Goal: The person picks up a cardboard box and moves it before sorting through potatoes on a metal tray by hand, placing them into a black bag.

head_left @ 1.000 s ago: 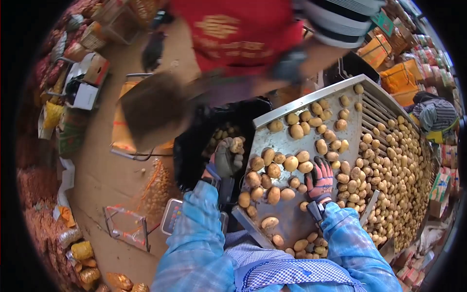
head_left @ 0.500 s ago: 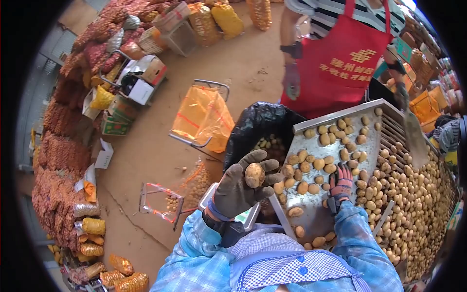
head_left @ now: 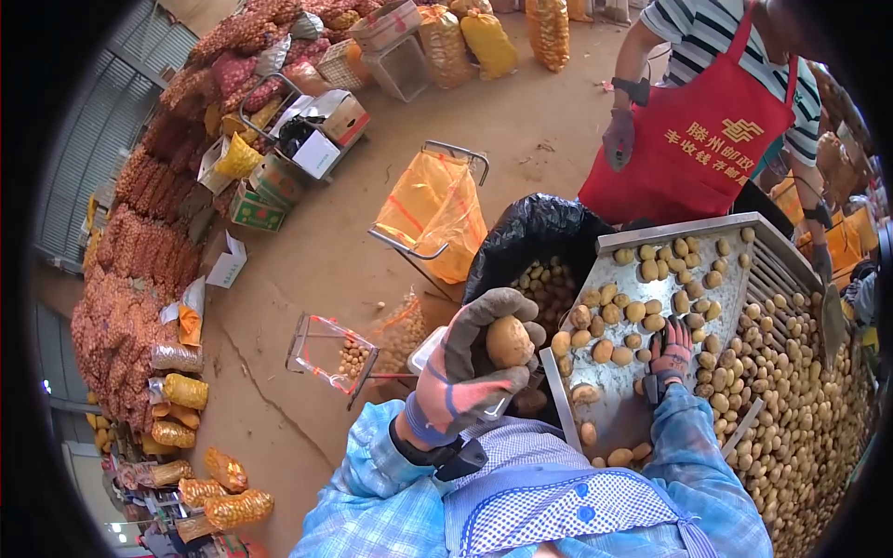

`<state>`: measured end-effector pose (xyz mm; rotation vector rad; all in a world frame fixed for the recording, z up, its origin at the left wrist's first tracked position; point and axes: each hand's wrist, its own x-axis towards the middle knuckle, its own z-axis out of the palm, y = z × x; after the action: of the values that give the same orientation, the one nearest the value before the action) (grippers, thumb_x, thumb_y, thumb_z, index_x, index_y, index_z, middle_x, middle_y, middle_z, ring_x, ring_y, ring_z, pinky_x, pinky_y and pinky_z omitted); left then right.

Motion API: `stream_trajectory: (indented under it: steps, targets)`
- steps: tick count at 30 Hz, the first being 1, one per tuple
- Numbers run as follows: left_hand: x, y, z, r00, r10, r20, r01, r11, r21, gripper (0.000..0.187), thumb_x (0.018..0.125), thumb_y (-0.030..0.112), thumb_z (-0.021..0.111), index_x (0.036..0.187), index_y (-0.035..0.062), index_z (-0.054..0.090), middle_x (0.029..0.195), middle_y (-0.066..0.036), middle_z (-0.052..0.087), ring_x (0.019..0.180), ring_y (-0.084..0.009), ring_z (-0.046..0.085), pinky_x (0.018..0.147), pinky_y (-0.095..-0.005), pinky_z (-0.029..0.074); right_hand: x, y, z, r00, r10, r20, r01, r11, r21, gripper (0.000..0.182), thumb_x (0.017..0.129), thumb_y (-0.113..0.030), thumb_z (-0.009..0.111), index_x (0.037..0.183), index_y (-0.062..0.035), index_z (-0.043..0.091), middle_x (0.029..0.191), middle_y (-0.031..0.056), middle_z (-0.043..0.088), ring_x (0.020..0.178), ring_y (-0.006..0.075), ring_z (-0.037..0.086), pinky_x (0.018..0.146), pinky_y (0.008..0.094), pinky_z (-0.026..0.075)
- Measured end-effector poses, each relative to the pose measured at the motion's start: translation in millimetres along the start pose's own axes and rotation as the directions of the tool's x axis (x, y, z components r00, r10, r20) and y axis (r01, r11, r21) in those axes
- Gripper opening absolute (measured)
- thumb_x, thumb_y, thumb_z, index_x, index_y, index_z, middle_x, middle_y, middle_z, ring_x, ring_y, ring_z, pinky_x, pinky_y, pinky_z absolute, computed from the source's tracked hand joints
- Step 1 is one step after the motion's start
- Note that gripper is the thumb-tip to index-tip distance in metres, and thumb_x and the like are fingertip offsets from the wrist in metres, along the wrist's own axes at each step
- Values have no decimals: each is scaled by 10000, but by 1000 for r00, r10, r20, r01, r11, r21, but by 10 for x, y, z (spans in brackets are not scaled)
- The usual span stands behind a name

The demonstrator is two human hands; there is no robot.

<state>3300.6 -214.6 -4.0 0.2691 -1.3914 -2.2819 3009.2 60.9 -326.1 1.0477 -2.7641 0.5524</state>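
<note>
A potato [head_left: 510, 342] rests in my gloved left hand [head_left: 465, 363], its fingers curled round it, close to the camera. On the metal sorting tray [head_left: 609, 395] lies my right hand [head_left: 671, 352], in a pink and grey glove with its fingers spread among loose potatoes [head_left: 635, 312]. Whether it touches a potato underneath is hidden. Beyond my left hand, a black-lined bin [head_left: 507, 237] contains small potatoes. A large heap of potatoes [head_left: 791, 372] covers the slatted part on the right.
Across the tray stands a person in a red apron [head_left: 693, 130], holding a shovel [head_left: 831, 321]. Orange net bags hang on metal frames [head_left: 433, 209] [head_left: 330, 358] at the left. Farther left are stacked red sacks [head_left: 121, 307] and a cart with boxes [head_left: 316, 153].
The view has shifted, so the scene sits farther right. My left hand has turned, its fingers now curled more round the potato. The other person's head has come into view, bent forward.
</note>
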Motion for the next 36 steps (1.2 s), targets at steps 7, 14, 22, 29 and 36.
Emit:
stream_trajectory:
  steps: [7,14,22,29,36]
  targets:
    - [9,-190,-73,927,366,83,-310,623,718,730,730,-2,780,1367,55,428,1214,-110,570,1072,-203,582,887,-295,497,4,21,16,1000,-16,-2,16,1000,-1,536,812,-273,638,1307,-105,521,1346,143,514,1293,353,432,1112,493,292]
    - [112,-1494,-869,984,42,-174,168,112,979,812,754,223,760,1435,42,358,1436,-253,360,1315,-434,376,1113,-438,330,-5,7,-24,999,-2,46,-1,998,61,713,760,-348,696,1375,-87,446,1407,162,451,1315,384,388,1123,522,260]
    - [-215,-2504,-435,892,-443,-86,45,-103,994,910,752,458,725,1495,149,302,1516,-341,137,1390,-534,158,1152,-526,199,190,-761,203,948,-114,297,59,980,188,1024,666,-543,741,1456,-55,311,1490,308,233,1399,482,184,1157,584,87]
    - [-66,-2493,-368,880,-460,-121,46,-172,984,902,735,483,728,1484,170,334,1521,-320,150,1386,-575,68,1136,-604,124,439,-1281,454,899,-191,394,74,953,294,929,738,-540,694,1452,-73,329,1479,305,267,1388,460,234,1157,567,122]
    - [-97,-2572,-486,902,-428,-63,24,-96,995,849,729,485,730,1443,157,408,1535,-270,139,1380,-557,96,1118,-611,180,-44,-635,-321,734,-378,565,291,926,241,1177,558,-602,797,1487,-96,283,1515,273,245,1405,464,214,1157,564,143]
